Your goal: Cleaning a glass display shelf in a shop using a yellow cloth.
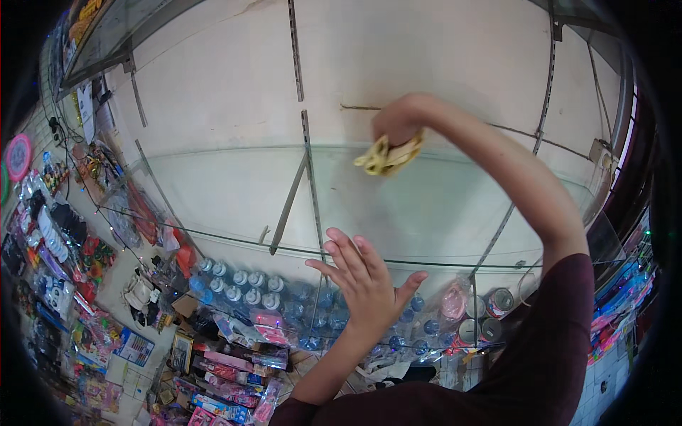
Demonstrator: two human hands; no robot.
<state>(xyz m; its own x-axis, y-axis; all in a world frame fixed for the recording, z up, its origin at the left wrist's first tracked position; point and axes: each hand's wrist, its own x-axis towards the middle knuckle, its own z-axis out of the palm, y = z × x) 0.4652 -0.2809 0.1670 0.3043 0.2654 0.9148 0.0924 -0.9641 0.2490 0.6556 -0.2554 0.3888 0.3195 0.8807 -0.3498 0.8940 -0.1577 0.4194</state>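
My right hand [400,122] is bent down at the wrist and closed on a crumpled yellow cloth [389,156]. The cloth is over the back part of a glass shelf [398,220], close to the white wall panel; whether it presses on the glass I cannot tell. Lower and to the left, my left hand [364,284] is open with its fingers apart, in front of the shelf's front edge. Nothing is in it, and whether its fingertips touch the glass is unclear.
Slotted metal uprights [296,57] and a slanted bracket [289,206] stand along the wall. Below the shelf are several clear bottles [253,295] and some round tins [490,329]. Packaged goods [220,369] crowd the lower left, and wires with small lights [106,220] hang at the left.
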